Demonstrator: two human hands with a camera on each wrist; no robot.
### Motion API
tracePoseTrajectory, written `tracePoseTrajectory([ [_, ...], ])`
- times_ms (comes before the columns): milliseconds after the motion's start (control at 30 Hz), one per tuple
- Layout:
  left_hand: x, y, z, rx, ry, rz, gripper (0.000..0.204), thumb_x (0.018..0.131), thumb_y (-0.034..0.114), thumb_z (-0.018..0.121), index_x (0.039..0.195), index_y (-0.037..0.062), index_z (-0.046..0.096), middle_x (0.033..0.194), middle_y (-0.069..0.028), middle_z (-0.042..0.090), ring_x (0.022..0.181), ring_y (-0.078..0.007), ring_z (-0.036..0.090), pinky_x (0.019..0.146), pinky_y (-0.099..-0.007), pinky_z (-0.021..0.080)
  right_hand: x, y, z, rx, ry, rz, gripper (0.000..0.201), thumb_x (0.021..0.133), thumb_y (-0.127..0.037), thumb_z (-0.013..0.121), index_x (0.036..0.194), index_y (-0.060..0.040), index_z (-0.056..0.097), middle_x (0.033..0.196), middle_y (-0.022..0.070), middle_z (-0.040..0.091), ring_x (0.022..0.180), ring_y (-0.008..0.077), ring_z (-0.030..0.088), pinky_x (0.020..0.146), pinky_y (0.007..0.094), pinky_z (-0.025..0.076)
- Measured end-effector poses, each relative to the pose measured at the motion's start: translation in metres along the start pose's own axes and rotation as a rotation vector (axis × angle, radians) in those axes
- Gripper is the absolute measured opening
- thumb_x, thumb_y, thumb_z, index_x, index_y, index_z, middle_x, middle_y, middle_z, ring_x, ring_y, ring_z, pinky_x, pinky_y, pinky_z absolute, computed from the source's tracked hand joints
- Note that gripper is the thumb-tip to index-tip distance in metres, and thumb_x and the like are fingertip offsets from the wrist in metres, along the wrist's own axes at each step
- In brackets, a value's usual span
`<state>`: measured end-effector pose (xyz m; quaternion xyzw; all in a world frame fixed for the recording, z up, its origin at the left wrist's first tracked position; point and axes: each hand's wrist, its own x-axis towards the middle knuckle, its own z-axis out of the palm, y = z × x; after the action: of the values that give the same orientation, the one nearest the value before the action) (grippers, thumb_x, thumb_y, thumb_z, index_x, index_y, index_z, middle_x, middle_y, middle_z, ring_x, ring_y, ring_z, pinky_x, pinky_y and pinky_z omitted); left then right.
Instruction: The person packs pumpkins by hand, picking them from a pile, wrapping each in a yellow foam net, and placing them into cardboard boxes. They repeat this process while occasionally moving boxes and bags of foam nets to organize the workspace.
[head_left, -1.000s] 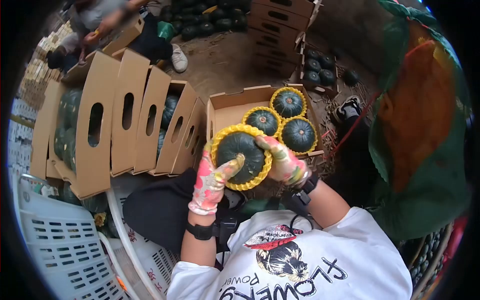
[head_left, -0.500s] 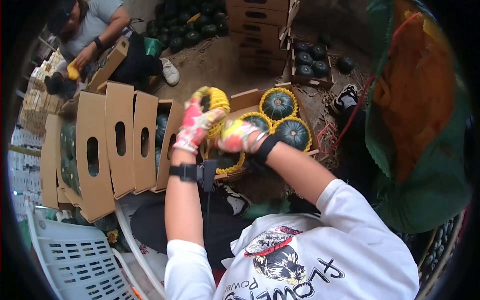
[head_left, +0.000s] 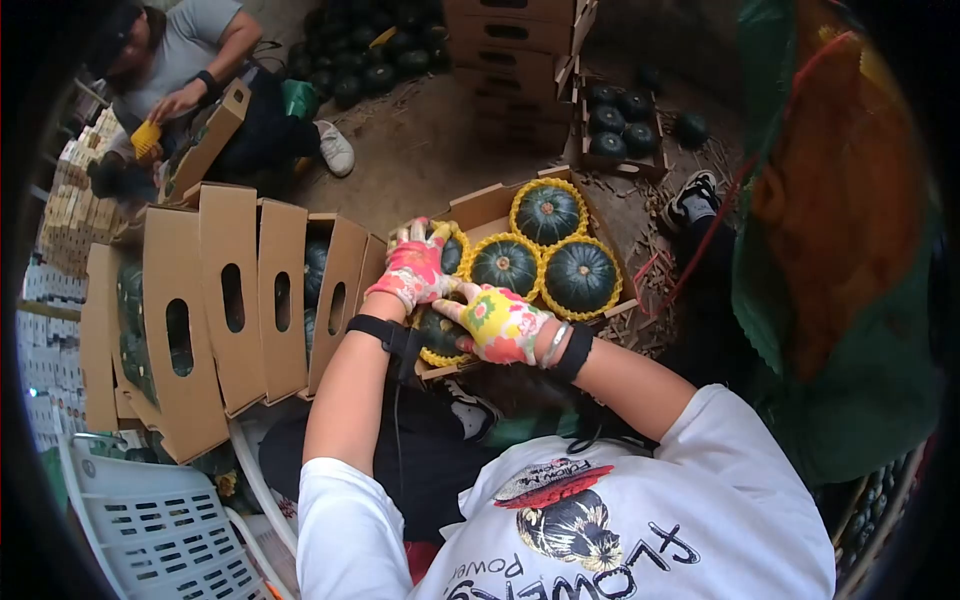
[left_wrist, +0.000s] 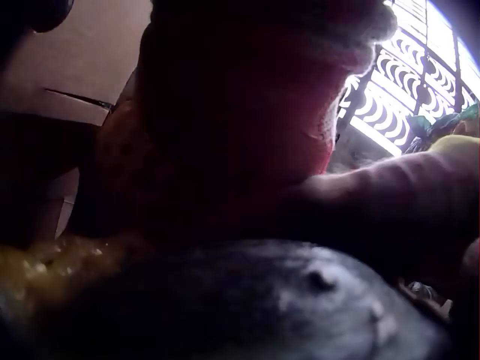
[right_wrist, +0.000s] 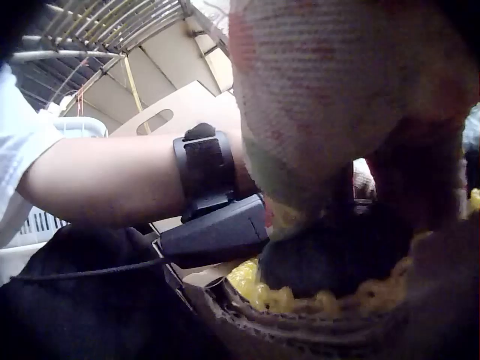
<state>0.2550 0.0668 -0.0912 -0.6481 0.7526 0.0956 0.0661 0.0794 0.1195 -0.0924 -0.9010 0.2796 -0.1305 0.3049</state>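
- Squash in yellow foam nets, five of them, sit inside the cardboard box [head_left: 481, 212]: a far-right one [head_left: 549, 213], a near-right one [head_left: 582, 277], a middle one [head_left: 504, 267], plus a far-left one [head_left: 452, 256] and a near-left one [head_left: 437, 333] under the gloves.
- Left hand [head_left: 414, 270] lies over the far-left squash, fingers spread across it rather than wrapped round it. Part of the net is hidden, so can't tell how well it's seated.
- Right hand [head_left: 504, 326] touches the near-left squash, index finger reaching over the top, thumb apart, no clench that I can see. Right wrist view shows the yellow net [right_wrist: 325, 303] right beside the box's edge.
- Looks to me like the step is settling those two into the left side. I'd press with flat fingers and spread the load, since poking at a stem could mark the skin.
- Worth easing both down together, so one doesn't pop up when the other gets nudged.
- Watch the net on the near side: it could snag or fold on the cardboard. Tuck it up round the squash first, imo.
- Stems roughly upward, like the three on the right, would probably be the neatest fit.
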Motion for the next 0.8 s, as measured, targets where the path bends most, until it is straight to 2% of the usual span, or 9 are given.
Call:
tracePoseTrajectory([
  [133, 0.006, -0.008, 0.008, 0.094, -0.166, 0.067, 0.088, 0.069, 0.056, 0.069, 0.142, 0.019, 0.039, 0.15, -0.0217, 0.024, 0.129, -0.0478, 0.034, 0.107, -0.0514, 0.032, -0.007, -0.005, -0.005, 0.101, 0.052, -0.025, 0.059, 0.073, -0.008, 0.064, 0.13, -0.0082, 0.05, 0.131, 0.0194, 0.045, 0.112, 0.0381, 0.053, 0.091, 0.039, 0.048],
  [167, 0.0, -0.01, -0.001, -0.151, -0.101, 0.12, 0.085, 0.069, 0.057, 0.068, 0.14, 0.0169, 0.042, 0.15, -0.0229, 0.024, 0.131, -0.0473, 0.033, 0.108, -0.0494, 0.032, -0.015, -0.003, -0.007, 0.088, 0.178, -0.131, 0.056, 0.075, -0.008, 0.063, 0.13, -0.0099, 0.05, 0.125, 0.0199, 0.047, 0.108, 0.0378, 0.055, 0.089, 0.0392, 0.049],
  [233, -0.009, -0.015, -0.024, -0.162, -0.162, 0.213, 0.07, 0.076, 0.049, 0.065, 0.135, 0.0137, 0.049, 0.149, -0.0227, 0.028, 0.131, -0.0435, 0.034, 0.109, -0.044, 0.033, -0.041, -0.028, -0.053, 0.127, 0.205, -0.037, 0.049, 0.079, -0.011, 0.062, 0.127, -0.0067, 0.051, 0.119, 0.0191, 0.051, 0.102, 0.0376, 0.058, 0.088, 0.038, 0.049],
  [367, -0.041, -0.026, -0.03, -0.386, -0.077, 0.284, 0.046, 0.084, 0.021, 0.065, 0.126, 0.0056, 0.056, 0.128, -0.0172, 0.056, 0.121, -0.0336, 0.051, 0.101, -0.0395, 0.04, -0.134, -0.032, -0.15, -0.195, 0.729, -0.084, 0.04, 0.081, -0.011, 0.061, 0.121, -0.006, 0.056, 0.109, 0.0154, 0.058, 0.097, 0.0286, 0.06, 0.083, 0.0357, 0.049],
  [400, -0.043, -0.022, -0.03, -0.397, -0.069, 0.303, 0.046, 0.084, 0.021, 0.065, 0.126, 0.0056, 0.056, 0.128, -0.0172, 0.056, 0.121, -0.0336, 0.051, 0.101, -0.0395, 0.04, -0.17, -0.042, -0.18, 0.442, 0.738, 0.136, 0.032, 0.084, -0.01, 0.058, 0.116, -0.0072, 0.06, 0.104, 0.0128, 0.061, 0.096, 0.0258, 0.06, 0.082, 0.036, 0.049],
  [467, -0.056, -0.02, -0.033, -0.822, -0.133, 0.05, 0.044, 0.086, 0.018, 0.063, 0.126, -0.0002, 0.054, 0.122, -0.0177, 0.059, 0.114, -0.0283, 0.057, 0.096, -0.0352, 0.044, -0.214, 0.004, -0.212, -0.6, 1.067, 0.443, 0.021, 0.089, -0.014, 0.057, 0.107, -0.0074, 0.063, 0.098, 0.0124, 0.064, 0.09, 0.0224, 0.064, 0.079, 0.0329, 0.05],
  [500, -0.063, -0.017, -0.037, -0.825, -0.123, 0.042, 0.044, 0.086, 0.018, 0.063, 0.126, -0.0002, 0.054, 0.122, -0.0177, 0.059, 0.114, -0.0283, 0.057, 0.096, -0.0352, 0.044, -0.23, 0.003, -0.219, -0.618, 1.119, 0.641, 0.025, 0.092, -0.022, 0.053, 0.109, -0.0078, 0.062, 0.101, 0.0115, 0.064, 0.092, 0.023, 0.064, 0.081, 0.033, 0.05],
  [600, -0.088, -0.002, -0.059, -0.844, 0.141, 0.127, 0.044, 0.088, 0.014, 0.063, 0.127, -0.0022, 0.052, 0.116, -0.0155, 0.062, 0.105, -0.0218, 0.06, 0.089, -0.0319, 0.046, -0.305, 0.112, -0.212, -0.858, 0.628, 1.185, 0.028, 0.09, -0.02, 0.054, 0.114, -0.007, 0.059, 0.102, 0.0115, 0.064, 0.093, 0.0246, 0.063, 0.08, 0.0347, 0.05],
  [800, -0.133, 0.039, -0.076, -0.846, 0.185, 0.194, 0.041, 0.085, 0.011, 0.064, 0.123, 0.0011, 0.055, 0.105, -0.0139, 0.064, 0.095, -0.0211, 0.063, 0.081, -0.0322, 0.051, -0.307, 0.099, -0.208, -0.895, 0.623, 1.043, 0.038, 0.087, -0.015, 0.056, 0.124, -0.0055, 0.053, 0.105, 0.0116, 0.064, 0.093, 0.0278, 0.061, 0.08, 0.038, 0.049],
])
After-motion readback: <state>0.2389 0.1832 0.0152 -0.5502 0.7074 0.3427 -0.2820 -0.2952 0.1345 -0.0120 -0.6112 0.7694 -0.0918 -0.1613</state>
